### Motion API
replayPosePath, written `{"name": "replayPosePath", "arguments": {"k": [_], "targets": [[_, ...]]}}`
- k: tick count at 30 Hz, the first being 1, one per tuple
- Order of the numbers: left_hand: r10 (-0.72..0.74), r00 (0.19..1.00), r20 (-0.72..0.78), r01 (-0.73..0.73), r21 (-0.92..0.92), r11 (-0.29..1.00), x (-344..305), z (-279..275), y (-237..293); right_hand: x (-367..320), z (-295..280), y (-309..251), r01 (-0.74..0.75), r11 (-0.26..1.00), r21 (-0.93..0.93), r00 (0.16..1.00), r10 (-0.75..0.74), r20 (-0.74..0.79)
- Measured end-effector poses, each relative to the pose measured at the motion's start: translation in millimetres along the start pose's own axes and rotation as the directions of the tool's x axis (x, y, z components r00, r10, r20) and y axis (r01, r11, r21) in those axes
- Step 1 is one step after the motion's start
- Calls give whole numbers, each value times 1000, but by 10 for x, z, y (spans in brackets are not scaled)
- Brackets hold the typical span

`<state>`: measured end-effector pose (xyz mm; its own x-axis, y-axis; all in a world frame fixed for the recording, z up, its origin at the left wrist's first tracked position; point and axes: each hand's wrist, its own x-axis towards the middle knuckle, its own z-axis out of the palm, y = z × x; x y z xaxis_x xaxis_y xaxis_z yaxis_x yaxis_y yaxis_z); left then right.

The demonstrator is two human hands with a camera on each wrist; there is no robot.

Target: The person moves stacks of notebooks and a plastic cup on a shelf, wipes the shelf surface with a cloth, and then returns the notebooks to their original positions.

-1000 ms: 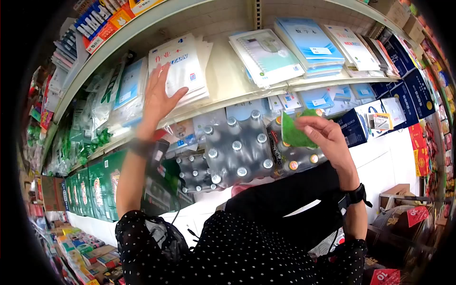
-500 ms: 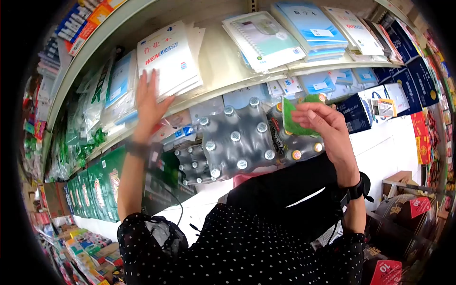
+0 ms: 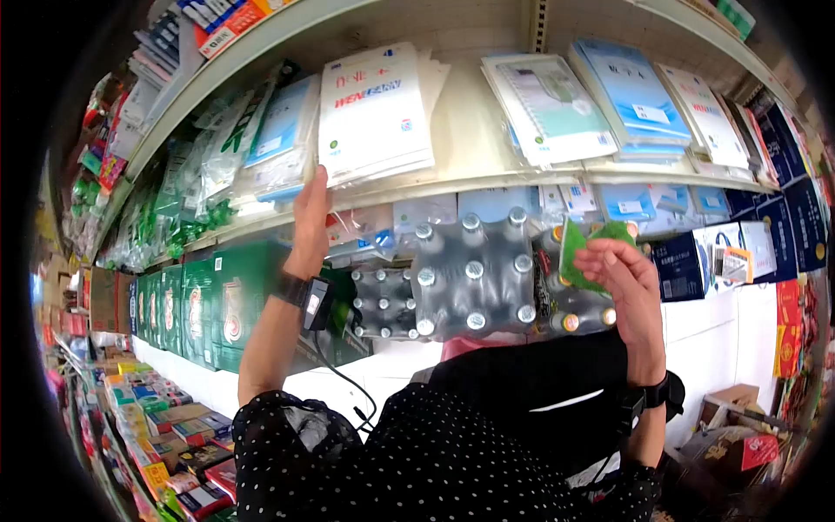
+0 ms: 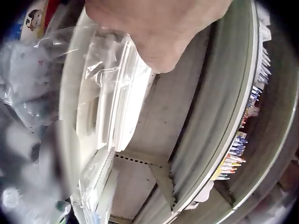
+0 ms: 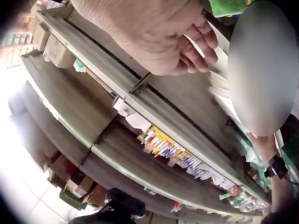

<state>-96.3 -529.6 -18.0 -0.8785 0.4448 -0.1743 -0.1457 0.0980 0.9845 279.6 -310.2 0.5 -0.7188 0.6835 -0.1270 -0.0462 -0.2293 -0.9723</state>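
Observation:
My left hand (image 3: pixel 310 217) is upright at the front edge of a stack of white exercise books (image 3: pixel 372 117), fingers straight and fingertips right at the lower left corner. In the left wrist view, the stack's clear plastic wrapping (image 4: pixel 105 70) shows below that hand. My right hand (image 3: pixel 631 291) pinches a folded green cloth (image 3: pixel 571 252) with a pale edge, held in front of the shelf above some shrink-wrapped bottles. A bit of the green cloth (image 5: pixel 226 6) also shows at the top of the right wrist view.
The books lie on a cream shelf (image 3: pixel 465 139) beside a spiral notebook (image 3: pixel 552 109) and blue exercise books (image 3: pixel 631 96). Below stand shrink-wrapped bottle packs (image 3: pixel 474 278) and green cartons (image 3: pixel 230 296). Plastic-bagged goods (image 3: pixel 174 187) fill the shelf's left end.
My left hand has come down off the exercise books' cover to their front edge and turned edge-on. The right hand keeps holding the green cloth. The head view has shifted.

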Motion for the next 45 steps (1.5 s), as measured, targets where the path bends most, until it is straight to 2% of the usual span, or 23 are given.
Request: {"name": "replayPosePath", "arguments": {"k": [4,6,7,8,9,10,12,15,17,19,20,22,23,24,25,27,29,31,34,36,38,42,45], "targets": [[-203,979,-27,203,-16,979,496,-236,-213,2,-41,6,-18,999,37,1000,19,-17],[-279,958,-75,266,-145,953,574,-184,-153,-23,-71,16,-19,999,46,1000,20,-16],[-60,996,61,51,143,988,592,-225,-169,-16,-73,18,-15,999,52,1000,15,-10],[119,962,245,-208,381,901,612,-323,-221,-25,-77,23,-21,998,52,999,23,-25],[240,862,447,-474,539,697,663,-418,-237,-24,-71,24,-19,998,55,999,20,-30],[138,897,420,-373,553,744,723,-399,-238,-32,-72,32,-24,998,56,999,25,-32],[111,934,339,-272,479,834,686,-310,-282,-44,-66,35,-15,999,40,999,16,-28],[77,933,352,-105,61,993,901,-413,-437,-32,-83,46,-10,999,53,1000,10,-5],[2,943,332,55,-160,986,876,-365,-394,-27,-106,52,-8,998,68,1000,8,5],[-160,959,235,214,-228,950,604,-67,-66,-13,-80,4,2,998,64,1000,-2,-3],[-202,966,159,228,-167,959,578,-29,-18,-2,-71,-24,14,998,69,1000,-14,2],[-147,975,165,158,-58,986,493,-25,27,18,-96,-53,40,997,59,999,-40,4],[81,946,314,-165,251,954,569,-218,-166,9,-106,-86,55,997,60,998,-55,12],[303,845,440,-500,454,737,646,-410,-358,3,-91,-140,73,996,59,997,-74,14],[375,780,500,-616,512,599,658,-434,-374,-18,-94,-188,89,994,56,996,-89,4],[298,814,499,-539,457,707,514,-359,-230,-67,-173,-261,107,994,24,994,-107,-29],[41,905,423,-173,279,945,257,-141,-14,-155,-305,-305,154,984,89,987,-148,-64],[-91,888,451,-25,246,969,80,-17,121,-289,-468,-332,204,976,71,973,-194,-129],[-124,809,574,-44,269,962,69,86,184,-532,-711,-378,249,963,99,938,-214,-272],[-210,869,447,134,195,972,-56,199,271,-675,-890,-347,277,955,104,904,-222,-365],[-287,875,391,244,156,957,-99,241,328,-763,-1068,-281,317,943,106,872,-245,-425],[-223,883,413,127,248,960,529,-228,-65,-918,-1519,-88,370,916,154,818,-242,-522],[-221,909,353,156,204,966,505,-158,-37,-947,-1816,62,370,913,173,767,-195,-611]]}}
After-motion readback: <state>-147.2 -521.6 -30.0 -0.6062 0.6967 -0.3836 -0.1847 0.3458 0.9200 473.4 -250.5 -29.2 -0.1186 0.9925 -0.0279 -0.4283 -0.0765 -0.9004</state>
